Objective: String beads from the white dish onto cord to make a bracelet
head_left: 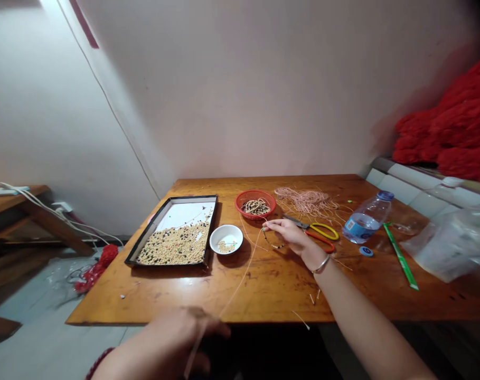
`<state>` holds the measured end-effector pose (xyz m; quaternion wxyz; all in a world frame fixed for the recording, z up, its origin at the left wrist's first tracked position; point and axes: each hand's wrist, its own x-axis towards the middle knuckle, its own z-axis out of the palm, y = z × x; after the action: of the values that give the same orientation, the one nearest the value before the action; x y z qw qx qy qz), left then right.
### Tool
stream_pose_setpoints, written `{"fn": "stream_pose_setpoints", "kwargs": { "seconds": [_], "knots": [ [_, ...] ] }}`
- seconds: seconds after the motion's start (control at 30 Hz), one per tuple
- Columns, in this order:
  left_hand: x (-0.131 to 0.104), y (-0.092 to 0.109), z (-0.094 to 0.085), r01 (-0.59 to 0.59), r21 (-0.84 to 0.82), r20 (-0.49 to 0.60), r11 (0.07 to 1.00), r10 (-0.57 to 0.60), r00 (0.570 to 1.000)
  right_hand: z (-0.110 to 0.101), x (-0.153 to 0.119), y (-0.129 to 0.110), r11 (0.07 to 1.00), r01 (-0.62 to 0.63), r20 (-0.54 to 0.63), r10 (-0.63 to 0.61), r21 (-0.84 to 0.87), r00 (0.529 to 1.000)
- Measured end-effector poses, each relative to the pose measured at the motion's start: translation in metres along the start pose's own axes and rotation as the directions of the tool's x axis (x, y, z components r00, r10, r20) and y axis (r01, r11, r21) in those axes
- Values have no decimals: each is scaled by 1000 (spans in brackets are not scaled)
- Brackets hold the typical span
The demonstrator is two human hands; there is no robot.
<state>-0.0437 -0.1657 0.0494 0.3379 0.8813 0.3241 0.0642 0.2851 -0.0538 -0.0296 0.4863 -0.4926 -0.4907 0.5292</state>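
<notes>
My right hand [285,232] pinches a short beaded string [272,244] above the table. Dark and pale beads show on it, with a bit of green near my fingertips. From there a thin pale cord [245,273] slants down toward my left hand [190,327], which is smeared by motion at the table's front edge. How its fingers meet the cord is unclear. Close to my right hand are a red basket [240,207] of strung beads and scissors [322,235] with one yellow and one red handle. A white bowl [226,228] with a few beads stands left of them.
A black-edged tray [131,257] of loose beads sits on the left of the wooden table [263,301]. Pink cord [307,201] lies tangled behind the scissors. Rightward are a water bottle [364,219], a blue cap [366,252], a green strip [402,258] and a plastic bag [445,253].
</notes>
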Motion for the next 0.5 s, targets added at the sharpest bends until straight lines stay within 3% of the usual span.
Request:
{"fn": "stream_pose_setpoints", "kwargs": {
  "seconds": [0.1, 0.2, 0.23, 0.27, 0.33, 0.4, 0.43, 0.5],
  "knots": [
    [-2, 16, -12, -51, 5, 304, 999, 47, 951, 5, -1, 2, 1000, 22, 24, -22, 7, 999],
    [26, 28, -36, -114, -173, 399, 978, 175, 900, 8, 0, 4, 999, 35, 42, -35, -1, 998],
    [41, 28, -40, -164, -219, 342, 962, 233, 910, 9, 1, 4, 999, 31, 48, -31, -7, 998],
    [60, 26, -40, -198, -241, 219, 950, 252, 942, 9, 2, 5, 1000, 26, 52, -25, -13, 998],
    [103, 15, -29, -211, -212, -130, 954, 186, 974, 9, 4, 7, 1000, 18, 58, -16, -22, 998],
    [145, -3, -10, -123, -55, -454, 991, 85, 887, 8, 6, 10, 1000, 4, 64, -3, -19, 998],
    [163, -13, 1, -98, 14, -526, 995, 91, 845, 8, 7, 11, 1000, -2, 64, 2, -10, 998],
    [189, -30, 18, -102, 70, -525, 992, 123, 842, 7, 9, 13, 1000, -15, 68, 14, 3, 998]
  ]
}}
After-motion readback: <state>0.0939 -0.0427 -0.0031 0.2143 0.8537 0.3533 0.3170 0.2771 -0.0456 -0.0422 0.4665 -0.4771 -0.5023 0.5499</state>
